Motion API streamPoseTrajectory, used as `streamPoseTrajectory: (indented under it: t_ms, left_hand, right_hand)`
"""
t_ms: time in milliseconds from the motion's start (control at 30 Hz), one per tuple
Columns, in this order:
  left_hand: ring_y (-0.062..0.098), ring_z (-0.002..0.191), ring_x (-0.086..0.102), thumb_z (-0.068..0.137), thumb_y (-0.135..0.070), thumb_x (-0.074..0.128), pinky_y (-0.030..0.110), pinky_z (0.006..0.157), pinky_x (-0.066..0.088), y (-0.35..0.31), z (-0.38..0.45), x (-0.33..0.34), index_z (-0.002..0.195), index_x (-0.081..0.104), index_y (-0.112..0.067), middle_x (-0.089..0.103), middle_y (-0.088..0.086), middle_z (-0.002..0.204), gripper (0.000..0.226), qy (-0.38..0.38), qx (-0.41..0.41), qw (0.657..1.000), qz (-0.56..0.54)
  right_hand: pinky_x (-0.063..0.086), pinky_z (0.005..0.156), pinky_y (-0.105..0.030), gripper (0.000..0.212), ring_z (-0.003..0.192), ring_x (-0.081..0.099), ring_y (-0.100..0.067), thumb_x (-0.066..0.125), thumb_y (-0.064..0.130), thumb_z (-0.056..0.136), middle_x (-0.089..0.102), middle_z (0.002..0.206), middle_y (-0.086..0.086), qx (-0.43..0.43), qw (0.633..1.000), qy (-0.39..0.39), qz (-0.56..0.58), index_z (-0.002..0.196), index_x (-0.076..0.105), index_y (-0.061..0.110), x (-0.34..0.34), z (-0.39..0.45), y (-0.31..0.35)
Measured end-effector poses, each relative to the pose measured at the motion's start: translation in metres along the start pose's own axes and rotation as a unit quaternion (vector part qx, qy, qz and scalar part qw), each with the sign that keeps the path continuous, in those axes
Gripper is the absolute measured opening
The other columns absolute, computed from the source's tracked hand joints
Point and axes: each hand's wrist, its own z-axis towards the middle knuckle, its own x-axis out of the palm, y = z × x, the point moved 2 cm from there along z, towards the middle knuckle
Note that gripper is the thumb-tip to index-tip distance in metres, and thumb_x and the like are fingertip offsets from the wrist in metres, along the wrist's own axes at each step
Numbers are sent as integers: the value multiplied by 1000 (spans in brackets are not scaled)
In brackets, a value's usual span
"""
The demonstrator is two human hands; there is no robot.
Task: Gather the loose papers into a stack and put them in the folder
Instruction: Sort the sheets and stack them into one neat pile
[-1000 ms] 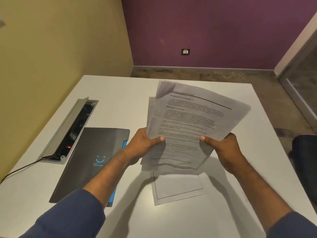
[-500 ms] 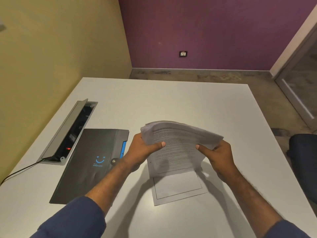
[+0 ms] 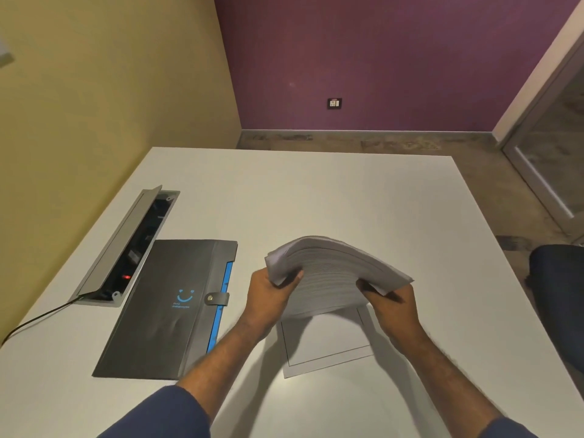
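Both hands hold a bundle of printed white papers (image 3: 331,273) just above the table, its far edge curling downward. My left hand (image 3: 268,294) grips the bundle's left edge and my right hand (image 3: 393,303) grips its right edge. Under the bundle one more white sheet (image 3: 325,343) with a thin border line lies flat on the table. The dark grey folder (image 3: 164,311), closed with a snap strap and showing a blue smile logo and blue edge, lies to the left of my left hand.
The white table (image 3: 316,200) stands against a yellow wall on the left. An open cable box (image 3: 132,245) with a raised lid and a black cord sits left of the folder. A dark chair (image 3: 559,298) stands off the table's right edge.
The bundle has come down from an upright, facing position to a low, nearly flat one over the single sheet. My left arm moved right, uncovering the folder's strap.
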Motion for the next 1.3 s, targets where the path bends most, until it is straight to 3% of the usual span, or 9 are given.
streamPoseTrajectory:
  t_ms: [67, 233, 333, 400, 467, 667, 833, 1133, 1300]
  left_hand:
    - [2, 87, 71, 80, -33, 80, 17, 70, 57, -5, 0, 1, 89, 72, -55, 76, -18, 89, 24, -5, 11, 1000, 4]
    - [14, 96, 74, 75, -35, 82, 20, 73, 58, -19, 7, -7, 94, 77, -37, 79, -6, 98, 20, -35, 10, 996, -87]
    - [19, 106, 71, 72, -30, 84, 32, 90, 58, -28, 12, -14, 109, 73, -23, 77, 2, 110, 39, -54, 0, 986, -155]
    - [22, 109, 70, 72, -27, 83, 34, 90, 58, -34, 13, -16, 108, 75, -21, 76, 6, 113, 37, -42, -5, 979, -201]
    - [25, 108, 71, 75, -22, 81, 35, 86, 60, -38, 12, -16, 114, 72, -15, 75, 9, 114, 41, -37, -28, 968, -246]
    - [28, 112, 69, 89, -10, 69, 40, 84, 60, -28, 9, -17, 117, 72, -19, 72, 11, 122, 29, -9, -89, 942, -325]
    - [34, 118, 65, 91, -15, 68, 55, 97, 53, 1, 10, -23, 125, 68, -12, 69, 15, 127, 34, -7, -211, 888, -410]
    - [35, 109, 69, 88, -2, 53, 45, 92, 56, 16, 22, -54, 121, 67, 4, 69, 23, 124, 36, -38, -274, 879, -387]
    - [27, 86, 65, 93, -27, 61, 35, 75, 53, -9, 46, -85, 124, 63, -2, 68, 15, 109, 40, 46, -268, 935, -226]
  right_hand:
    - [54, 72, -16, 24, 86, 72, -5, 76, 3, 81, 78, 90, 10, 6, 1000, -11, -4, 93, 74, 24, -2, 2, -2]
    - [56, 85, -30, 39, 102, 70, -18, 79, 12, 80, 74, 112, 0, 54, 998, -36, -6, 116, 66, 18, -14, -3, -14]
    - [55, 77, -21, 48, 104, 70, -16, 77, 19, 80, 74, 116, 2, 121, 990, -32, 69, 125, 62, 21, -11, -18, -22]
    - [47, 90, -27, 49, 111, 66, -11, 74, 26, 80, 71, 120, 9, 190, 970, 3, 154, 127, 61, 25, 2, -28, -28]
    - [42, 92, -29, 49, 103, 63, -15, 81, 31, 69, 73, 103, 8, 234, 945, 16, 226, 114, 66, 20, 14, -33, -32]
    - [55, 89, -47, 56, 114, 68, -22, 72, 8, 75, 70, 126, -8, 188, 945, 42, 266, 129, 62, 18, 21, -30, -15]
    - [59, 86, -40, 47, 111, 69, -29, 69, -2, 79, 71, 122, -15, 155, 961, 31, 226, 125, 64, 8, 15, -22, -4]
    - [57, 90, -48, 47, 108, 70, -32, 70, 3, 77, 72, 120, -13, 204, 964, 55, 164, 123, 64, 10, -18, -7, 5]
    - [61, 79, -44, 50, 107, 70, -35, 68, 2, 77, 71, 120, -16, 237, 953, 86, 168, 126, 63, 8, -44, -1, 11]
